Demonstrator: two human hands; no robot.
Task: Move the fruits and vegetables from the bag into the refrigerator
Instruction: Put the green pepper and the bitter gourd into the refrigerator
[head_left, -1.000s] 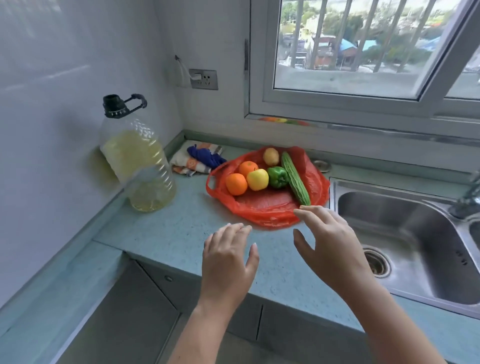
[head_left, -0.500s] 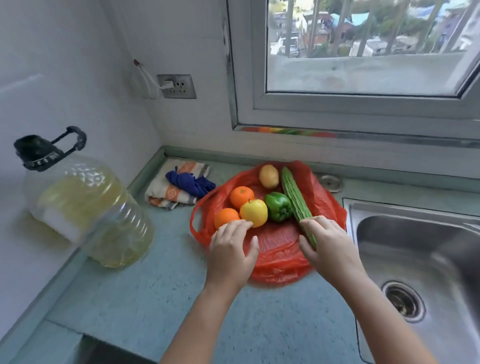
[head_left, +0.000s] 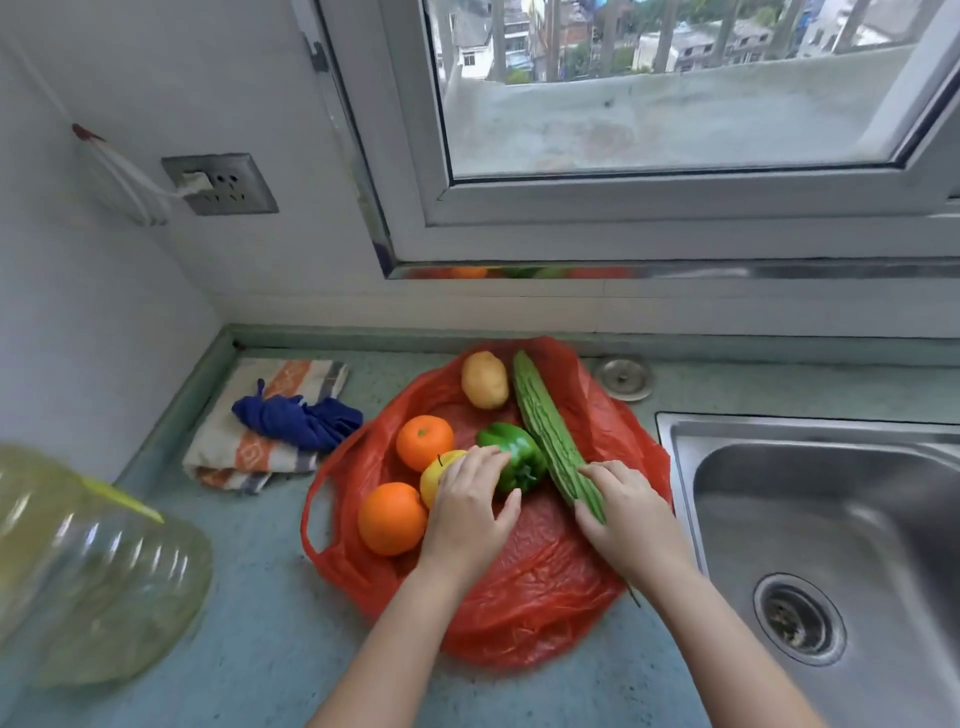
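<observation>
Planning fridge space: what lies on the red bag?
Visible: near orange, far orange, yellow apple, green pepper, potato, bitter gourd. The left hand hides part of the apple and pepper, the right hand the gourd's end.

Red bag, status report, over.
Left hand grasping green pepper. Right hand grips bitter gourd. Both lie in red bag. Nothing in the way.

Field notes: big oil jug (head_left: 78, 571) at left edge of greenish counter (head_left: 249, 623). Blue rag (head_left: 296, 418) on folded striped towel (head_left: 249, 457) by wall. Steel sink (head_left: 831, 519) right, drain (head_left: 797, 618) in basin. Socket (head_left: 221, 183) with white plug (head_left: 195, 182); window (head_left: 675, 104) above.
</observation>
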